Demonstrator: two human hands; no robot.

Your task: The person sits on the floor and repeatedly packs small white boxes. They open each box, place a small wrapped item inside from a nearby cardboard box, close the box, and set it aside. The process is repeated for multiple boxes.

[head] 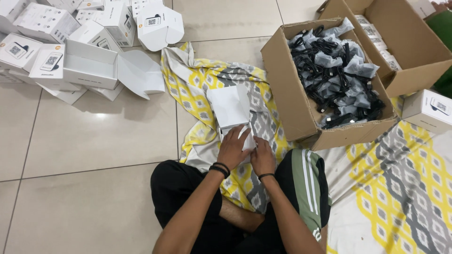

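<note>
I sit cross-legged on a yellow, grey and white patterned cloth point(197, 89) spread on the tiled floor. In front of my legs lies a small white box point(231, 107) with its lid flap standing open away from me. My left hand point(233, 146) rests flat on the box's near end, fingers spread over it. Beside it, my right hand point(262, 157) presses on the same end of the box. Both wrists wear dark bands.
A cardboard carton point(288, 89) full of bagged black cables stands to the right. A second open carton point(414, 51) is behind it. A pile of white boxes point(70, 42), some open, lies at the upper left. One white box point(428, 110) sits at the right.
</note>
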